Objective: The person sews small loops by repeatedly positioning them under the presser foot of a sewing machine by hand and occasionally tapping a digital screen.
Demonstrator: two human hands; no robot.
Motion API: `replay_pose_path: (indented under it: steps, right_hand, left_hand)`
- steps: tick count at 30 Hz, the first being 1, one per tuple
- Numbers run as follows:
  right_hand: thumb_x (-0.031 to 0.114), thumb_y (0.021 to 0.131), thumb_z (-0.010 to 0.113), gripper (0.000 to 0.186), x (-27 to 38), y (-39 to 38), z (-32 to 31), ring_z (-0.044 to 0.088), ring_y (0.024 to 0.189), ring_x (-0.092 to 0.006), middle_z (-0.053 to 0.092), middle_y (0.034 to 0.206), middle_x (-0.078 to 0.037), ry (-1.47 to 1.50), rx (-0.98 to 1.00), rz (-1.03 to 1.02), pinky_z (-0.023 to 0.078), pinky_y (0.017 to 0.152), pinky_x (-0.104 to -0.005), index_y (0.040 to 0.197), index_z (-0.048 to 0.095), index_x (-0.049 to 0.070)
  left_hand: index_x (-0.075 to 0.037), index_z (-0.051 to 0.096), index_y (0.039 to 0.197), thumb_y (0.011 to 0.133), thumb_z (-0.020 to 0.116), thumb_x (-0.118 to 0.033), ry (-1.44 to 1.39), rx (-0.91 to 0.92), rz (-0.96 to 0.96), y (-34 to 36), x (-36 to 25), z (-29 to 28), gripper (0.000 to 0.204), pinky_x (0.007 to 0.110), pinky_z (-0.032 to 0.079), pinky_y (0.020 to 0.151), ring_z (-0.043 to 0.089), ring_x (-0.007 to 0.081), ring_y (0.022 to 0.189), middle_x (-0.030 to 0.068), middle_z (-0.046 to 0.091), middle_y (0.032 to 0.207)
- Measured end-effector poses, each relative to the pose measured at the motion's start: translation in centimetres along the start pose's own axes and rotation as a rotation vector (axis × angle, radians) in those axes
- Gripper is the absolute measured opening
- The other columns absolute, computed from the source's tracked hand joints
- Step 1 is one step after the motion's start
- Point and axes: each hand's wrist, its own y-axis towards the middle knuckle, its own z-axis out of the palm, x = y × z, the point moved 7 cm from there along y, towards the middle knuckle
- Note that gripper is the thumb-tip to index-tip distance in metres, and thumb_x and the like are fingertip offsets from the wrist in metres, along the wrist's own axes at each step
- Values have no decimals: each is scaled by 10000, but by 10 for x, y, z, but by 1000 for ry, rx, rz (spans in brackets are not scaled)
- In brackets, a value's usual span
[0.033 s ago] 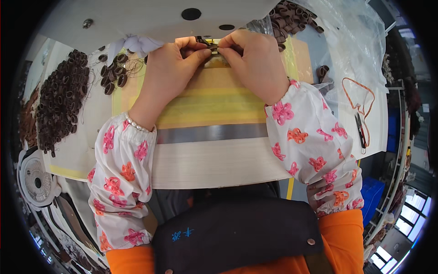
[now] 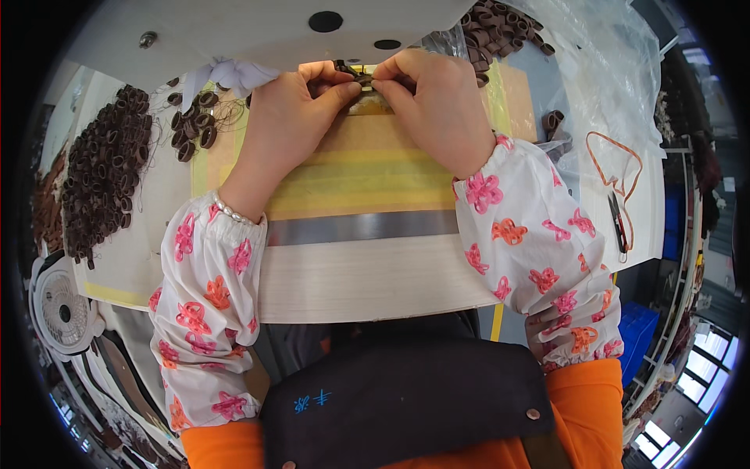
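Observation:
Both my hands meet under the white head of a sewing machine (image 2: 234, 39), close to its lit needle area. Thumb and forefinger of my left hand (image 2: 301, 102) are pinched on a small dark brown piece (image 2: 365, 81). My right hand (image 2: 433, 98) pinches the same piece from the other side. Most of it is hidden by my fingers, so I cannot make out its full shape. Just below my fingertips is a shiny plate (image 2: 371, 105) set in the work surface.
Left lies a large heap of dark brown loops (image 2: 105, 172), with a smaller threaded cluster (image 2: 191, 129) beside it. More brown loops (image 2: 500, 31) sit at the back right near clear plastic sheeting (image 2: 609, 62). Thread snips (image 2: 618, 223) on an orange cord lie right. A white fan (image 2: 64, 309) stands lower left.

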Motion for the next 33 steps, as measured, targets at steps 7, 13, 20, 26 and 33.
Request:
replay_pose_path:
  steps: [7, 13, 20, 26, 33]
  right_hand:
    - [104, 707, 619, 70, -6, 0, -5, 585, 623, -309, 600, 654, -127, -27, 14, 61, 468, 566, -386, 706, 587, 42]
    - [178, 710, 631, 126, -3, 1, -6, 586, 623, -298, 597, 645, -115, -192, 85, 62, 460, 555, -394, 708, 587, 60]
    - [215, 676, 670, 178, -3, 3, -3, 567, 504, -222, 580, 553, -72, -241, 120, 115, 441, 497, -318, 726, 636, 47]
    - [241, 683, 659, 179, -10, 9, -1, 587, 573, -257, 591, 593, -86, -226, 143, 129, 454, 522, -352, 694, 617, 67]
    - [251, 703, 634, 164, -2, 15, -10, 597, 614, -297, 597, 639, -126, -340, 198, 165, 462, 549, -394, 696, 609, 89]
  left_hand:
    - [-8, 619, 777, 747, 649, -213, 10, 15, 39, 3, -3, 2, 210, 210, 402, 516, 501, 67, 520, 10, 585, 606]
    - [-25, 630, 795, 749, 651, -228, 76, 45, 30, 2, -3, 2, 209, 209, 415, 540, 523, 75, 541, 14, 593, 621]
    - [-53, 644, 809, 751, 655, -271, 61, 47, 27, 1, 6, 0, 226, 211, 423, 564, 534, 64, 572, 5, 613, 659]
    - [-59, 642, 812, 749, 653, -271, 69, 61, 4, 8, 7, 0, 221, 207, 415, 553, 531, 52, 571, -7, 604, 643]
    - [-38, 642, 890, 788, 608, -307, 212, 132, -51, 8, -7, -2, 289, 289, 444, 613, 598, 167, 659, 109, 637, 735]
